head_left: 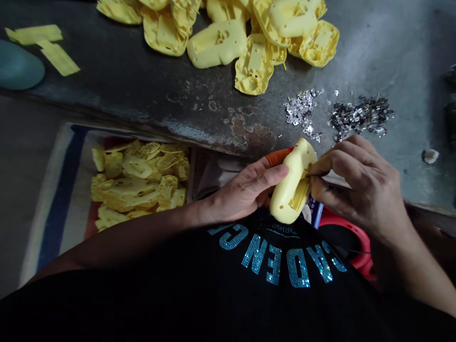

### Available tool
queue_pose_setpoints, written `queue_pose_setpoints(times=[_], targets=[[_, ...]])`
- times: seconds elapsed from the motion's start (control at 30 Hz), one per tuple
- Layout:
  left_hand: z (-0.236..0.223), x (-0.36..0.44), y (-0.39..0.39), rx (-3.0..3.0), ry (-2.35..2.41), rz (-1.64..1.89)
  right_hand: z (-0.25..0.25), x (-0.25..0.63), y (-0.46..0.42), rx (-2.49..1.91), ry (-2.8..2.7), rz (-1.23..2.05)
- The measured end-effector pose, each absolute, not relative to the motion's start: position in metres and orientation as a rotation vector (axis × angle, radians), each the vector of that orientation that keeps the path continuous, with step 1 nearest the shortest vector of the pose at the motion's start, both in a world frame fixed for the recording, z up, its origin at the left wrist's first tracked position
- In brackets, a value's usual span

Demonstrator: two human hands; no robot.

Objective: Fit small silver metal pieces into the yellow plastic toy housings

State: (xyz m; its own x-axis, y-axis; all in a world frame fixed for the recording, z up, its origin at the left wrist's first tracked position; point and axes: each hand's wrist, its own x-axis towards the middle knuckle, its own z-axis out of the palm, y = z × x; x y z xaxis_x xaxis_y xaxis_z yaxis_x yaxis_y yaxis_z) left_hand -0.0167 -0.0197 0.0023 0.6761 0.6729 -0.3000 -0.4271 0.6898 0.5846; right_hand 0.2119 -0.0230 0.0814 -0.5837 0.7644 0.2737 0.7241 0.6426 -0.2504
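A yellow plastic housing (292, 185), rounded with a long slot in its face, is tilted in front of my chest. My left hand (245, 187) grips it from the left, thumb on its outer face, an orange cover around one finger. On its other side, the thumb and fingertips of my right hand (359, 183) are pinched together at the slot. A small dark bit shows at those fingertips, too small to name. Beyond my hands, on the bench, lie a pile of small shiny metal pieces (302, 111) and a darker metal pile (361, 116).
Several yellow housings (217, 42) are heaped along the far side of the dark bench (142, 90). Flat yellow pieces (59, 57) lie by a rounded blue-grey object (19, 66). Below the edge, a striped sack (66, 190) surrounds more yellow parts (138, 183). Something red (361, 237) sits beneath my right arm.
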Motion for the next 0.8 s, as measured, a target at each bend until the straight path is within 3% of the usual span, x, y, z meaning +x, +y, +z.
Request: queue_pose_setpoints(times=[0.8], targets=[[-0.002, -0.018, -0.019, 0.469, 0.584, 0.65, 0.088, 0.219, -0.001, -1.243, -2.582, 0.455]])
